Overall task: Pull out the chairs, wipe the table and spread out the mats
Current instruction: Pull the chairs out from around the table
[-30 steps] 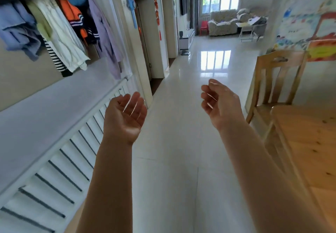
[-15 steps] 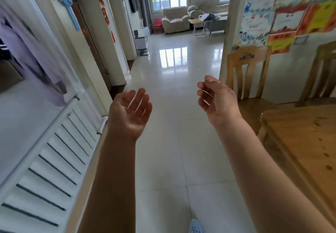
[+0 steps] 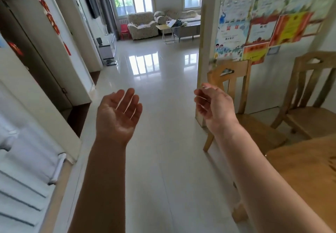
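Note:
A wooden table (image 3: 307, 169) fills the lower right corner, only its near-left part in view. Two wooden chairs stand against the wall beyond it: one (image 3: 234, 91) just behind my right hand, another (image 3: 312, 94) farther right. My left hand (image 3: 118, 113) is held out over the floor, palm up, fingers relaxed and empty. My right hand (image 3: 214, 105) is raised in front of the nearer chair, fingers loosely curled, holding nothing and touching nothing. No mats or cloth are visible.
A white radiator cover (image 3: 27, 169) runs along the left wall, with doorways behind it. Glossy tiled floor (image 3: 156, 80) leads ahead to a living room with a sofa (image 3: 143, 24). A wall corner post (image 3: 201, 51) with posters stands beside the nearer chair.
The view has swung to the right: the hanging clothes left the frame and a second chair and more of the table came in. Both hands stay raised and empty.

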### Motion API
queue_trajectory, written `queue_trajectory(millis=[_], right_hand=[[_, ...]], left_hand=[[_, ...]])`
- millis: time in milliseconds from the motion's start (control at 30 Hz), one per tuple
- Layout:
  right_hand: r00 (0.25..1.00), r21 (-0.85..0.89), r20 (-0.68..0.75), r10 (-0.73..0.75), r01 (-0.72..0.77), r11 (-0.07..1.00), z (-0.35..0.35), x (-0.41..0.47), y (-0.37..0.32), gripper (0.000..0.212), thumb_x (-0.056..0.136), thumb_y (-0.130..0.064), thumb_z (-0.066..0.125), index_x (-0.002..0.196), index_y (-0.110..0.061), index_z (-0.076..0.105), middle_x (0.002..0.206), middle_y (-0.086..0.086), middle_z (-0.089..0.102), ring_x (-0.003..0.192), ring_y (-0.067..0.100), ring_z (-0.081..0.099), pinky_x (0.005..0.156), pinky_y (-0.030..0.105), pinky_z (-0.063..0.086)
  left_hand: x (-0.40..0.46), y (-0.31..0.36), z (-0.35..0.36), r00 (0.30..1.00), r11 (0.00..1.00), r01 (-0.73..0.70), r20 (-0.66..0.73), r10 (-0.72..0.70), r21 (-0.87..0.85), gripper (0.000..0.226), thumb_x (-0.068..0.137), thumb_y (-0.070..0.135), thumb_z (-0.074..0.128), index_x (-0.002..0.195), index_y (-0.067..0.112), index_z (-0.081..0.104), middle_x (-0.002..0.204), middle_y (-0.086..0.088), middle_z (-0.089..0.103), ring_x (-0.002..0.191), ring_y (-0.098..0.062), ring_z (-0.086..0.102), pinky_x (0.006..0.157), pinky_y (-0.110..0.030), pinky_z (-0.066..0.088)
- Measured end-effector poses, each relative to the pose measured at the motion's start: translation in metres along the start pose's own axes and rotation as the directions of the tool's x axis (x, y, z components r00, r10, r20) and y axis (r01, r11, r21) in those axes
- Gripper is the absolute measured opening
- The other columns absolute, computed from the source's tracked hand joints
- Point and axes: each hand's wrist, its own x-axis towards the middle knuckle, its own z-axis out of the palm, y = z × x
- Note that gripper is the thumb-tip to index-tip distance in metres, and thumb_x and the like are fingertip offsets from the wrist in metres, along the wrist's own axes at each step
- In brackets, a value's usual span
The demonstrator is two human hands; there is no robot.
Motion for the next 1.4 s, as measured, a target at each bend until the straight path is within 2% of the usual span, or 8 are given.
queue_trajectory(millis=[67,233,433,567,800,967,1200,1400], right_hand=[[0.999,-0.002,-0.036,-0.005,0.005,1.000,0.006,0.033,0.001,0.015,0.097,-0.012,0.054,0.097,-0.021,0.066,0.082,0.000,0.071,0.073,0.013,0.064,0.071,0.029,0.050],[0.992,0.022,-0.125,-0.018,0.021,1.000,0.027,0.131,0.008,0.014,0.096,-0.012,0.056,0.099,-0.020,0.066,0.084,0.001,0.072,0.076,0.014,0.064,0.071,0.029,0.050],[0.954,0.050,-0.299,-0.022,0.039,0.998,0.050,0.262,0.005,0.015,0.095,-0.013,0.057,0.103,-0.020,0.067,0.084,0.000,0.072,0.077,0.014,0.064,0.071,0.030,0.048],[0.898,0.094,-0.440,-0.026,0.075,0.993,0.038,0.338,-0.002,0.013,0.093,-0.012,0.059,0.100,-0.019,0.068,0.084,0.002,0.072,0.075,0.015,0.064,0.073,0.031,0.048],[0.801,0.071,-0.594,-0.070,0.138,0.988,0.006,0.424,-0.020,0.014,0.095,-0.014,0.059,0.105,-0.015,0.069,0.081,0.001,0.073,0.074,0.014,0.065,0.079,0.034,0.049],[0.766,0.066,-0.637,-0.085,0.164,0.984,-0.015,0.484,-0.037,0.013,0.094,-0.017,0.061,0.104,-0.015,0.069,0.084,0.003,0.073,0.079,0.016,0.065,0.082,0.035,0.050],[0.709,0.048,-0.694,-0.128,0.224,0.973,-0.051,0.583,-0.084,0.010,0.094,-0.018,0.062,0.101,-0.013,0.069,0.083,0.005,0.072,0.077,0.017,0.065,0.081,0.034,0.051],[0.662,0.009,-0.737,-0.134,0.209,0.978,-0.081,0.636,-0.100,0.010,0.095,-0.016,0.061,0.101,-0.013,0.068,0.086,0.007,0.071,0.074,0.017,0.064,0.075,0.032,0.051]], left_hand=[[0.042,-0.006,0.011,1.000,0.999,0.025,0.002,-0.025,0.041,0.023,0.096,0.027,0.049,0.112,0.016,0.061,0.105,-0.002,0.075,0.086,-0.018,0.071,0.075,-0.032,0.054],[0.160,-0.019,0.039,0.985,0.986,0.161,0.051,-0.163,0.037,0.026,0.098,0.026,0.046,0.116,0.013,0.061,0.102,-0.003,0.075,0.096,-0.019,0.068,0.075,-0.034,0.051],[0.312,-0.028,0.085,0.951,0.955,0.264,0.127,-0.281,0.133,0.023,0.098,0.025,0.047,0.111,0.012,0.062,0.102,-0.005,0.075,0.088,-0.019,0.071,0.072,-0.034,0.052],[0.400,-0.057,0.129,0.905,0.908,0.357,0.160,-0.394,0.220,0.024,0.098,0.025,0.047,0.110,0.011,0.062,0.103,-0.006,0.074,0.085,-0.019,0.070,0.071,-0.033,0.053],[0.490,-0.134,0.204,0.787,0.804,0.489,0.227,-0.574,0.338,0.023,0.098,0.023,0.046,0.111,0.009,0.060,0.104,-0.009,0.071,0.083,-0.021,0.066,0.074,-0.033,0.053],[0.544,-0.186,0.248,0.733,0.764,0.504,0.268,-0.625,0.403,0.021,0.099,0.024,0.047,0.105,0.009,0.062,0.093,-0.008,0.073,0.076,-0.020,0.068,0.070,-0.033,0.055],[0.619,-0.263,0.333,0.687,0.713,0.493,0.280,-0.670,0.498,0.024,0.097,0.025,0.054,0.114,0.010,0.062,0.095,-0.009,0.075,0.076,-0.020,0.069,0.081,-0.037,0.055],[0.667,-0.320,0.387,0.628,0.657,0.499,0.286,-0.723,0.565,0.024,0.097,0.025,0.052,0.113,0.011,0.062,0.093,-0.007,0.073,0.074,-0.018,0.068,0.067,-0.033,0.055]])
